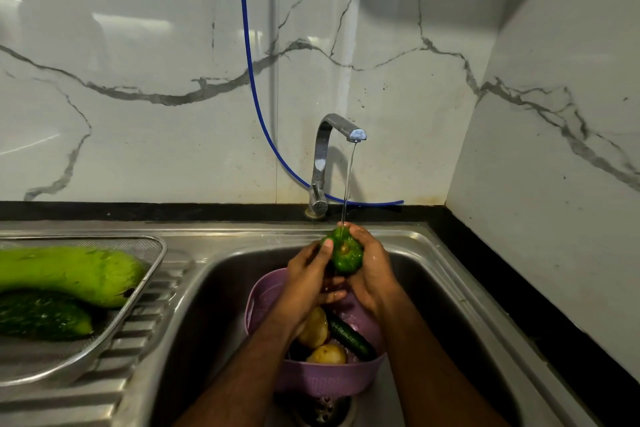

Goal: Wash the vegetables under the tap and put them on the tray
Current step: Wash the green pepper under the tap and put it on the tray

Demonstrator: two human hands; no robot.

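green capsicum (346,253) held just under the tap (341,130), water stream landing on its top. left hand (308,274) fingers curled round its left side, thumb on top; right hand (369,263) fingers wrapped round its right side. below the tap, purple basket (266,295) holds potatoes (317,328) and a cucumber (351,338). left of the tap, tray (152,250) carries a bottle gourd (72,272).

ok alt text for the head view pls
Both hands, left hand and right hand, hold a green pepper under the running tap, above a purple basket of vegetables in the sink. Two gourds lie on the tray.
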